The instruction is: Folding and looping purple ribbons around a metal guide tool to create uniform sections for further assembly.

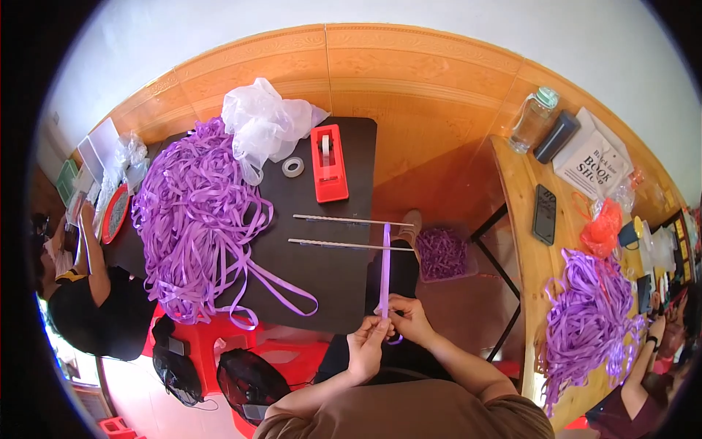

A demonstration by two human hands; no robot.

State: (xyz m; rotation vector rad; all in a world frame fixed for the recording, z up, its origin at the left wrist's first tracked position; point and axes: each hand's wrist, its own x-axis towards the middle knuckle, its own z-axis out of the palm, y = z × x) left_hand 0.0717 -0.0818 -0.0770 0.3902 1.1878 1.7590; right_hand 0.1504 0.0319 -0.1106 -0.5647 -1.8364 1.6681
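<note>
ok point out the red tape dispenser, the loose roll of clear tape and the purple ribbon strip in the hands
red plastic tape dispenser (328, 164): head view, middle of its body
small roll of clear tape (293, 167): head view, its ring
purple ribbon strip (385, 267): head view, mid-length, above the hands

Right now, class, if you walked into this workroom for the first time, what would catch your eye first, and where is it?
The big tangled heap of purple ribbon on the left of the dark square table strikes first, with a red tape dispenser behind it. Near the front edge, the left hand and right hand pinch one purple ribbon strip stretched over two thin sticks.
</note>
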